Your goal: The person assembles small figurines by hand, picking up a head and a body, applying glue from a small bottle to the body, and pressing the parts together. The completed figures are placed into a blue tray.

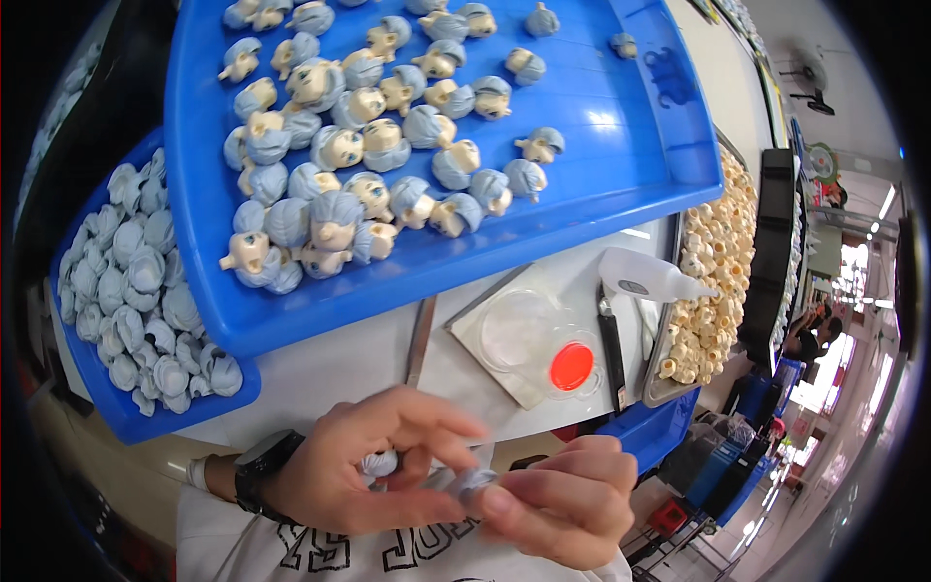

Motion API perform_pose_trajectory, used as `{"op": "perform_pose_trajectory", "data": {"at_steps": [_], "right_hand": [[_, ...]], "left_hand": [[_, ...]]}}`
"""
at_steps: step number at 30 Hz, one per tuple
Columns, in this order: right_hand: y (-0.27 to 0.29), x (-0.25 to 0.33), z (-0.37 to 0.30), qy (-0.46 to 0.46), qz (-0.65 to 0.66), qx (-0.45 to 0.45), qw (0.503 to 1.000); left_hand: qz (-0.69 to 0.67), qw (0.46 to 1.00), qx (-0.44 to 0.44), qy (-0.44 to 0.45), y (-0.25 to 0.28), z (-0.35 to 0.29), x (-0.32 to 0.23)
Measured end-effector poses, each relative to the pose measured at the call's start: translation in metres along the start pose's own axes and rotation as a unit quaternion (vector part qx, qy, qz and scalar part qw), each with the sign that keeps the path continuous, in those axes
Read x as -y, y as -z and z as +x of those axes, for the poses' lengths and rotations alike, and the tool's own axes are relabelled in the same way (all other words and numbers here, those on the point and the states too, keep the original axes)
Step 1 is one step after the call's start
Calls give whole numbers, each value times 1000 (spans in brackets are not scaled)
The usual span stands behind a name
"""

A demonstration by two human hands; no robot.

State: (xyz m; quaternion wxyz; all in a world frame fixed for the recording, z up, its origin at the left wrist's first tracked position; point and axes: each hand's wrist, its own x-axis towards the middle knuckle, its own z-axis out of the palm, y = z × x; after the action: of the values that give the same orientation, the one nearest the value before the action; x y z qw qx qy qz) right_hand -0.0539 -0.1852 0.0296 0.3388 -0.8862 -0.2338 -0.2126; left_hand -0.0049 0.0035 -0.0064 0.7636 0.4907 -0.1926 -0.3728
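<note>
My left hand [335,485], with a dark wristwatch [267,466] at its wrist, has its fingers curled and partly blurred. A pale blue doll hair piece [379,463] is tucked in them. My right hand [572,500] pinches another small pale blue hair piece [473,481] between thumb and fingers. The left fingertips are close around that second piece; I cannot tell whether they touch it. Both hands are in front of my white printed shirt [218,533], just below the table's near edge.
A blue tray [621,184] bears many doll heads. At the left, a blue bin [145,427] holds pale blue hair pieces. Cream parts [718,281] fill a tray at right. Nearby lie a squeeze bottle [640,276], black-handled knife [611,349], metal strip [421,339] and clear dish with a red-orange disc [571,367].
</note>
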Motion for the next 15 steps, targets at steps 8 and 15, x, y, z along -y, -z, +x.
{"op": "perform_pose_trajectory", "data": {"at_steps": [8, 15], "right_hand": [[-11, -1, -10, 27, -164, -107, 980], [-10, 6, -22, 44, -210, -49, 976]], "left_hand": [[-5, 999, 49, 10, -5, 1, 4], [-21, 999, 41, 17, -9, -1, 5]]}}
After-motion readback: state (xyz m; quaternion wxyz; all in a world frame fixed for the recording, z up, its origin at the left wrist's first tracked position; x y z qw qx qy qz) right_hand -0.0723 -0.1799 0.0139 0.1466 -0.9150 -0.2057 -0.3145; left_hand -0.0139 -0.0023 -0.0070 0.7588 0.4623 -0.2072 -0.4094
